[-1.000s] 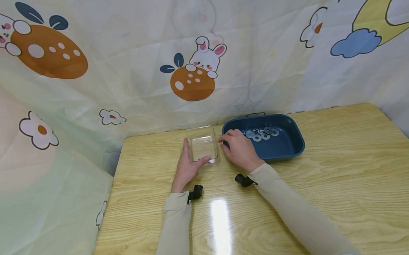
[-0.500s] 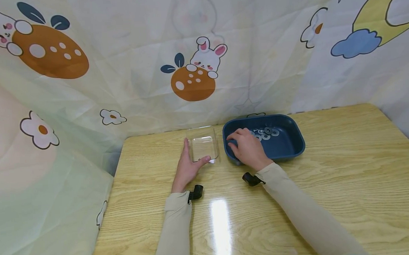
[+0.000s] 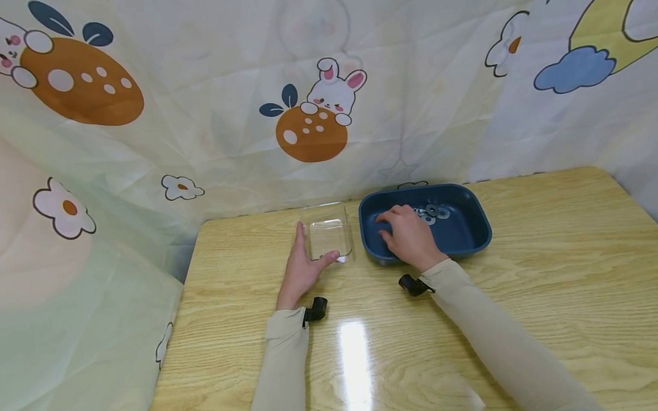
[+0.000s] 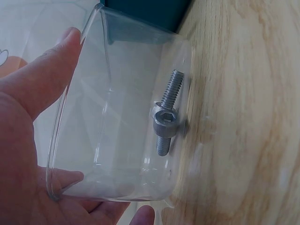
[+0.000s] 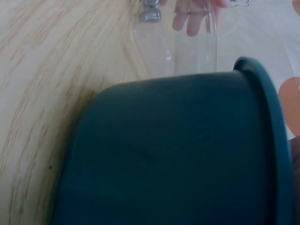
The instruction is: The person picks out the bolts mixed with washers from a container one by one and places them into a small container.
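Note:
My left hand point(image 3: 303, 271) holds a clear plastic box point(image 3: 327, 221), with the thumb at its near rim and the fingers along its left side. Inside it, in the left wrist view, lie socket head bolts point(image 4: 165, 124), one overlapping another. My right hand point(image 3: 412, 237) hovers over the left part of a dark blue bin point(image 3: 482, 240), its fingers loosely bent and the thumb apart from them. No object shows between those fingers. Several flat metal washers point(image 3: 437, 211) lie in the bin, some hidden behind the right hand.
Both containers stand side by side near the back edge of the wooden table point(image 3: 248, 368). A printed cloth point(image 3: 220, 112) hangs right behind that edge. In the right wrist view the bin's outer wall point(image 5: 173, 150) fills most of the picture.
My right hand has moved right, from the gap beside the clear box to over the bin, covering more of the washers. The left hand and the box have stayed put.

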The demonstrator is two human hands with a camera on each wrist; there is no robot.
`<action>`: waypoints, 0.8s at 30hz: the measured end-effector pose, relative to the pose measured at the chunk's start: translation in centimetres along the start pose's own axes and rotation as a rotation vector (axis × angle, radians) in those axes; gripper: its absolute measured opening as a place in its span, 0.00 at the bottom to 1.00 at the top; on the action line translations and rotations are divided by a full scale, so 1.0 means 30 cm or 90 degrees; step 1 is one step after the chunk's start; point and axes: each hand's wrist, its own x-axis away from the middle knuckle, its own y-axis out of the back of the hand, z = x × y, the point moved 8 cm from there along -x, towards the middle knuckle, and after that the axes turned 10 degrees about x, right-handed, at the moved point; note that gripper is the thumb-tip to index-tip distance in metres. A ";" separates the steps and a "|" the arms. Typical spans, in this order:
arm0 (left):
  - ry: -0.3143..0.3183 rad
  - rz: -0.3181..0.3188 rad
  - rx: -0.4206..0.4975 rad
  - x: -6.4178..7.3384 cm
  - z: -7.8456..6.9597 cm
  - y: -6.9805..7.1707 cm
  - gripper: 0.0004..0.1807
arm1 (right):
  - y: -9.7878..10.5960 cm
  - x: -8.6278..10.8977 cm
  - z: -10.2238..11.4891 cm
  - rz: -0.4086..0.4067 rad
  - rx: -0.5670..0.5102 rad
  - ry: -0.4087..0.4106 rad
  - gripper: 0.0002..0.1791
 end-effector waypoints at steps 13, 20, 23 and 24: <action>0.002 0.001 0.002 -0.003 0.002 -0.001 0.66 | -0.023 0.003 -0.085 0.059 -0.012 -0.084 0.17; -0.005 0.001 0.009 0.000 -0.005 0.000 0.66 | -0.042 0.000 -0.110 0.109 -0.014 -0.119 0.19; -0.003 0.002 0.012 -0.001 -0.002 -0.001 0.66 | -0.048 0.000 -0.119 0.131 -0.008 -0.133 0.20; -0.004 0.001 0.014 -0.002 -0.001 -0.001 0.66 | -0.050 0.000 -0.121 0.137 -0.003 -0.137 0.20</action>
